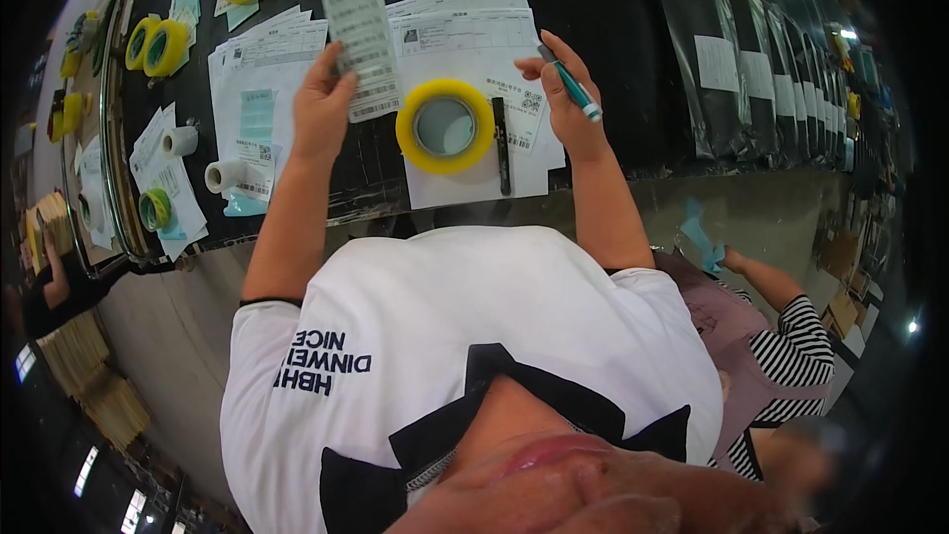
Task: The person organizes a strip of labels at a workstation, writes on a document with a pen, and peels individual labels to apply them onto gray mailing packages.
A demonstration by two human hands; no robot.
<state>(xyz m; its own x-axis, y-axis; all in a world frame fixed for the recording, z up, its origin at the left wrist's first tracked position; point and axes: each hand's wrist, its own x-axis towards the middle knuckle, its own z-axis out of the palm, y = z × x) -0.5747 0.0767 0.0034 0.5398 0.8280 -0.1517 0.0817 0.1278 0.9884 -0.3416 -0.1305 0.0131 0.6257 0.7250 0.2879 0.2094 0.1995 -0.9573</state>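
Observation:
My left hand holds a sheet of barcode labels by its left edge, raised above the black table. In my right hand is a green and white marker pen, gripped between thumb and fingers. Between my hands, a roll of tape with a yellow rim lies on printed paper sheets. Just right of the roll, a black marker lies on the papers, beside a printed label with a square code.
More yellow tape rolls sit at the upper left. Paper stacks with small white rolls lie left. Black plastic packages with white labels line the table's right. Another person stands behind at the right; a co-worker's hand shows far left.

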